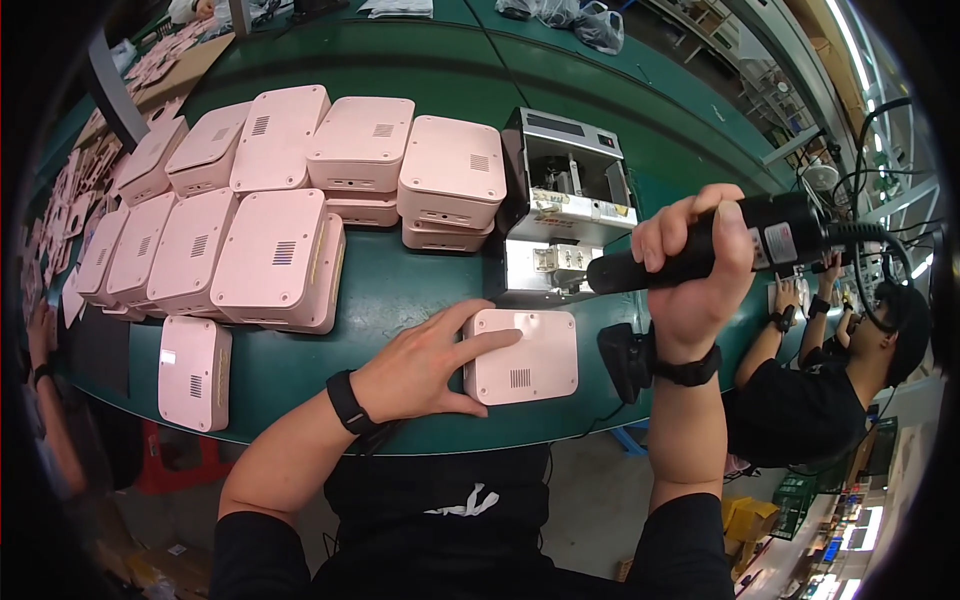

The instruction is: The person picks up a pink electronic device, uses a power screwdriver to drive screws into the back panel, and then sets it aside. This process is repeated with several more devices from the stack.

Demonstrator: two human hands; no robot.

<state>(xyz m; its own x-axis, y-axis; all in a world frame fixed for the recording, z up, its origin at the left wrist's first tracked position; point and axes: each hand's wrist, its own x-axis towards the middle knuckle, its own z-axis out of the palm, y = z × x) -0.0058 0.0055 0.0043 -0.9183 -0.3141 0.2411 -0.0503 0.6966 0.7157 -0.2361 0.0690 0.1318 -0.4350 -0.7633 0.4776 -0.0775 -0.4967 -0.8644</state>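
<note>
At the lower centre of the frame, left hand (425,365) lies flat with fingers spread on the left edge of a pink box (522,356), thumb along its near side. Box sits face-down on the green bench (400,290), close to the near edge, vent slots up. Right of it, right hand (690,270) is raised off the bench, fist wrapped tight around a black electric screwdriver (720,250); tool runs roughly horizontal, tip pointing left, coiled cable off its right end. Black wristbands on both wrists. Just behind the box: a grey metal screw feeder (565,200), open top. Left of centre, one more pink box (194,372) lies alone near the bench edge. Behind that, a block of stacked pink boxes (300,190) fills the upper left, some two high. Far right, another person (800,400) in black works at the same bench. Upper centre, clear plastic bags (590,20) at the far side.
</note>
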